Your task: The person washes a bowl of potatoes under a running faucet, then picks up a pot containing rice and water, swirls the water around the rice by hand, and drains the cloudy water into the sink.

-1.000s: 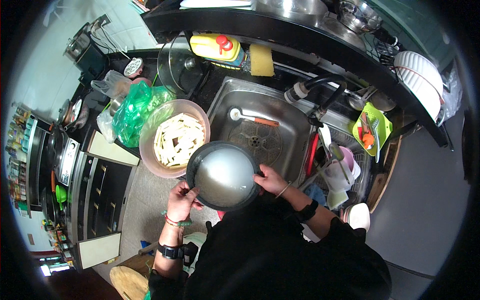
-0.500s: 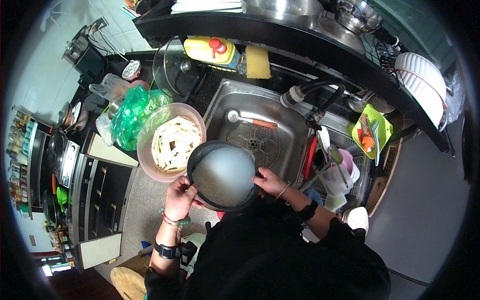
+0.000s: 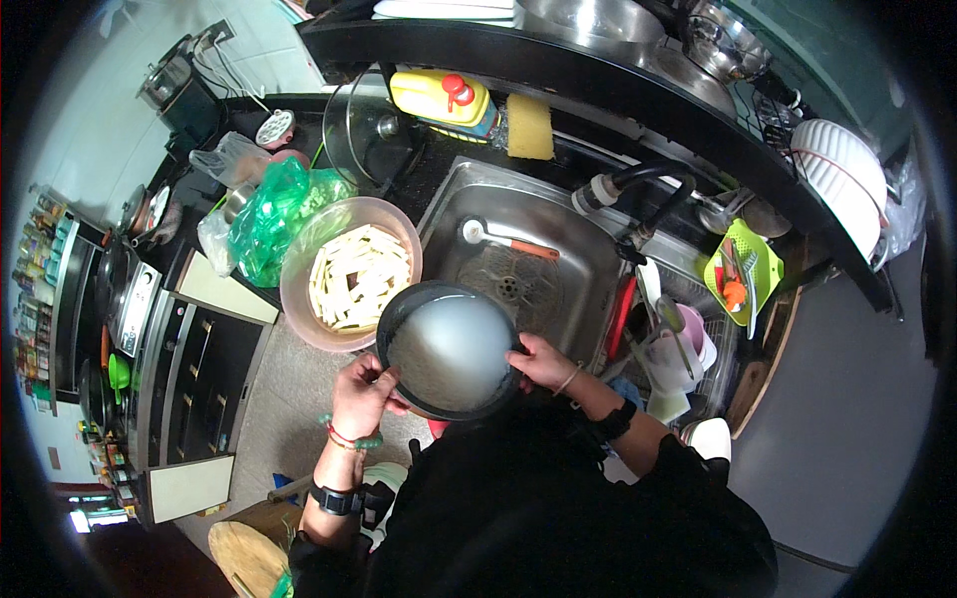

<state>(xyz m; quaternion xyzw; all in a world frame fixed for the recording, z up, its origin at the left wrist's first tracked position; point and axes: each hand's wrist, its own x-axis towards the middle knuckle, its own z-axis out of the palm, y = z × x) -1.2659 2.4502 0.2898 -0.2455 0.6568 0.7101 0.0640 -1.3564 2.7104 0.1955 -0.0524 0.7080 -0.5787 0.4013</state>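
Note:
Between my two hands is a dark round pot (image 3: 402,307) of cloudy white water, with pale grains that look like rice along its lower left. My left hand (image 3: 361,397) grips the pot's lower left rim, thumb on the edge. On the opposite side my right hand (image 3: 543,362) pinches the rim, its other fingers partly hidden. The pot is held at the near left corner of the steel sink (image 3: 573,289), overlapping its edge. Just beyond the pot on the left, a pinkish bowl (image 3: 296,291) holds many pale cut sticks.
A white-headed brush with an orange handle (image 3: 533,248) lies in the sink under the black faucet (image 3: 638,177). Green plastic bags (image 3: 274,229) crowd the left counter. Behind are a yellow jug (image 3: 434,98) and a sponge (image 3: 529,128); a dish rack (image 3: 718,349) stands right.
The surroundings have shifted slightly to the right in the view. Both hands keep their hold on the pot, which has barely moved.

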